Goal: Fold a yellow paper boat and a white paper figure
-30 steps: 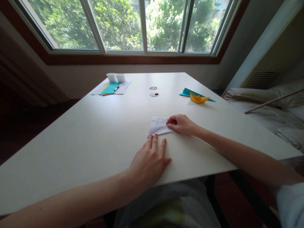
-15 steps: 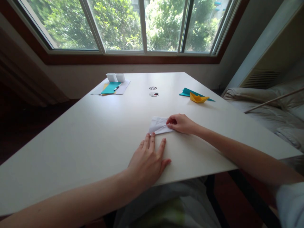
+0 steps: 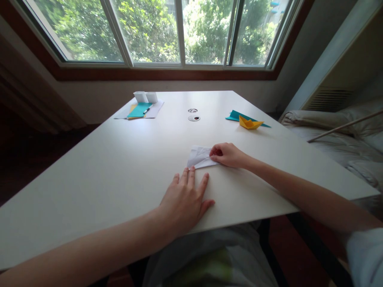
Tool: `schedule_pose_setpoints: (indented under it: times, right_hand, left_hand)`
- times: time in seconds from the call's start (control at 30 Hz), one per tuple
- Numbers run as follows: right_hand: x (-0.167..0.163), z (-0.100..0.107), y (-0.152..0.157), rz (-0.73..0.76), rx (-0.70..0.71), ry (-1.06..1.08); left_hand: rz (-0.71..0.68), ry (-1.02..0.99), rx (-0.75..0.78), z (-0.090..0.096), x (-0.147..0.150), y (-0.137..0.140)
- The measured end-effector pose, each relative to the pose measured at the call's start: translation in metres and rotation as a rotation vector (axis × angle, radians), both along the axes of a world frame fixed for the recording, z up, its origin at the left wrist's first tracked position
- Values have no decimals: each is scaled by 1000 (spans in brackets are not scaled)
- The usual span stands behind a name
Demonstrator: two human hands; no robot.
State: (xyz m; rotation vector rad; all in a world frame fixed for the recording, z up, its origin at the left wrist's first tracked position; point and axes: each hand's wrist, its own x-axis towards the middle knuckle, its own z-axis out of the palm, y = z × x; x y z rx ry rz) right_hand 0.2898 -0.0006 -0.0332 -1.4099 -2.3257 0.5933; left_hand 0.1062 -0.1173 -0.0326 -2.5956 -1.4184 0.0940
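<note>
A folded piece of white paper (image 3: 198, 156) with crease lines lies on the white table (image 3: 119, 167) in front of me. My right hand (image 3: 229, 154) pinches its right end between thumb and fingers. That end is partly hidden by the hand. Spread flat on the tabletop, my left hand (image 3: 185, 199) has its middle fingertips against the paper's lower left edge, the thumb pointing off to the right.
Toward the back right stand a yellow paper boat (image 3: 250, 122) and a teal paper plane (image 3: 236, 115). At the back left are coloured sheets (image 3: 139, 109), a pen (image 3: 147, 109) and white box-like pieces (image 3: 145, 97). Round openings (image 3: 194, 118) sit mid-table, far side.
My left hand's fingers have spread slightly and shifted a little along the paper's edge. The right hand keeps its pinch in nearly the same spot.
</note>
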Motion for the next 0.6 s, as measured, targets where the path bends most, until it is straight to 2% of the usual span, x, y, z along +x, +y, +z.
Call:
schedule_pose_setpoints:
  times: [0.37,0.6]
  right_hand:
    - [0,-1,-2,-9,-1,34]
    - [3,-4,1,19,20,44]
  left_hand:
    - [-46,-58,76,10,-2,18]
    - [-138,-84,15,6,-13,31]
